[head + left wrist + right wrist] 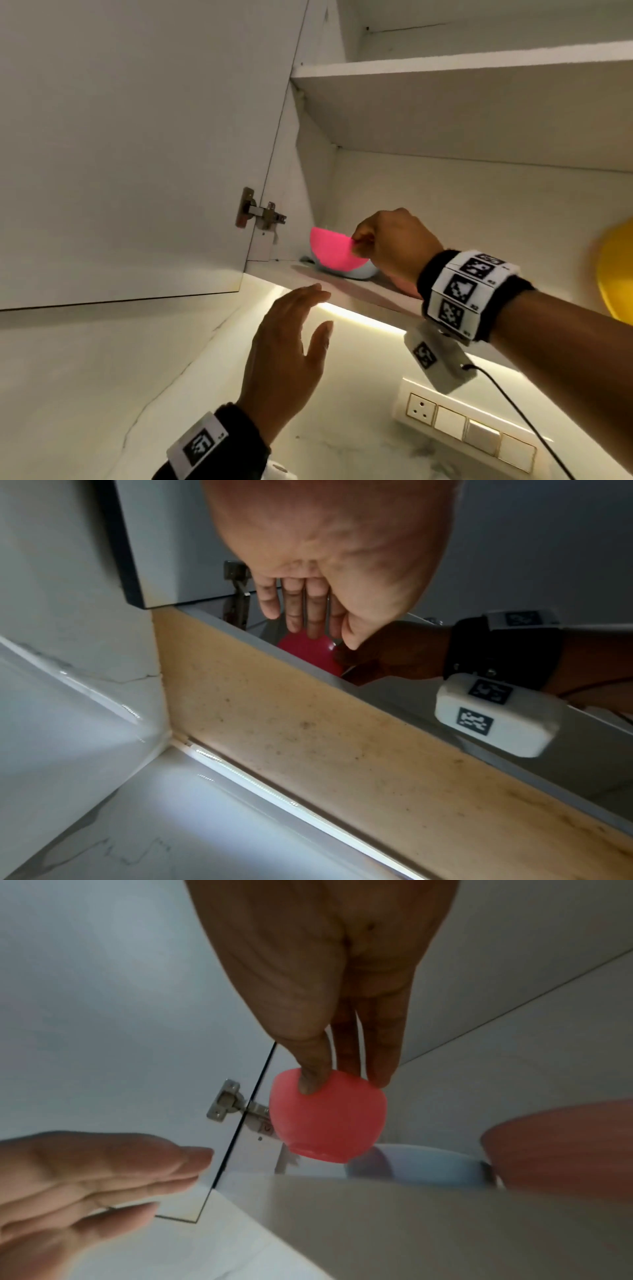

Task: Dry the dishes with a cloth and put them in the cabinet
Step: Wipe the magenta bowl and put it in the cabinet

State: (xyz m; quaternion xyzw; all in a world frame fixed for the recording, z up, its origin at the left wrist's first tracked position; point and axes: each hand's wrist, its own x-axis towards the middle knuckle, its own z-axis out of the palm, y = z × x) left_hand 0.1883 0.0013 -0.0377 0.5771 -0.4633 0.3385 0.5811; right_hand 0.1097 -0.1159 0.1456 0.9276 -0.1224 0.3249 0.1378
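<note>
R hand (394, 246) pinches pink bowl (334, 250) rim; L hand (287, 346) flat, w/o load.

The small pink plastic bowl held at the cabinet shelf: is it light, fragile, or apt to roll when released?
The small pink plastic bowl is probably light: the right hand holds it by a rim pinch alone. It looks like stiff plastic, so likely not fragile. Its rounded wall could rock or tip if released tilted, though a small flat base shows underneath.
</note>
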